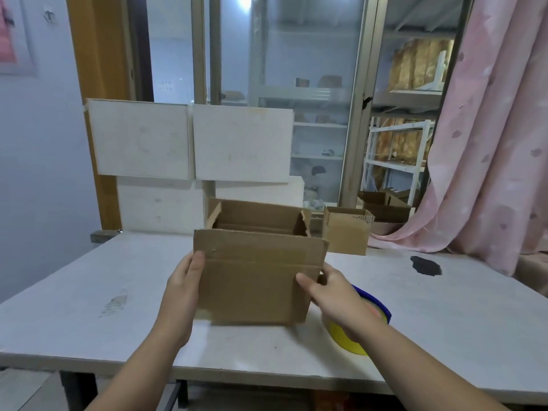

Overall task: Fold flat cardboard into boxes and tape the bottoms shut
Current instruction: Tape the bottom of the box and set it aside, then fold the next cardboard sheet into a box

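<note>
At the white surface (89,292), pink curtain (489,143) hanging at three o'clock, the left hand (181,295) and right hand (338,295) are gripping the central box (255,280) by its sides, fingers (197,262) curled round its edges.

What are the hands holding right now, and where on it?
The cardboard box: left hand grips its left edge, right hand its right edge.
</note>
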Available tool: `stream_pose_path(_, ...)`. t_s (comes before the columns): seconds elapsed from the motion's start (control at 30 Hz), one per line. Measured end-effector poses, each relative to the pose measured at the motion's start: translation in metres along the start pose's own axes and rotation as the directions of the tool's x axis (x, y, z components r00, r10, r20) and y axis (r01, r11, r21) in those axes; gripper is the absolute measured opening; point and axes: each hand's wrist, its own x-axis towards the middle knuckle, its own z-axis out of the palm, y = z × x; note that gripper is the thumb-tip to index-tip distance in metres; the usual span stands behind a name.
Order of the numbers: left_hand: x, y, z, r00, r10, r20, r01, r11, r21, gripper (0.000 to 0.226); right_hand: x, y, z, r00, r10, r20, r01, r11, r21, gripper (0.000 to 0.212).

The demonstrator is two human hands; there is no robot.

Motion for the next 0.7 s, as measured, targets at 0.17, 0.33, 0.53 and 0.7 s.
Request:
stream_pose_path(0.17,0.024,0.037,0.031,0.993,0.11,0.048,-0.11,0.994,0.007,0.088,0.012,-0.024,-0.022,0.962,-0.174,-0.212,0.216,0.956,0.196,0.019)
stream_pose_path(0.33,0.055,0.051,0.081,0.985,0.121,0.123,-0.122,0.993,0.0,0.058,0.04,-0.036,-0.058,0.929,-0.212,-0.303,0.284,0.934,0.218,0.023)
stream_pose_path(0.53,0.094,0.032,0.149,0.981,0.078,0.177,-0.086,0.995,0.041,0.039,0.082,-0.012,-0.105,0.882,-0.134,-0.453,0.226,0.962,0.155,0.046)
stream_pose_path(0.7,0.119,-0.004,0.198,0.968,-0.038,0.249,0.019,0.997,0.079,0.044,0.106,0.025,-0.13,0.831,-0.069,-0.552,0.183,0.971,0.155,0.061)
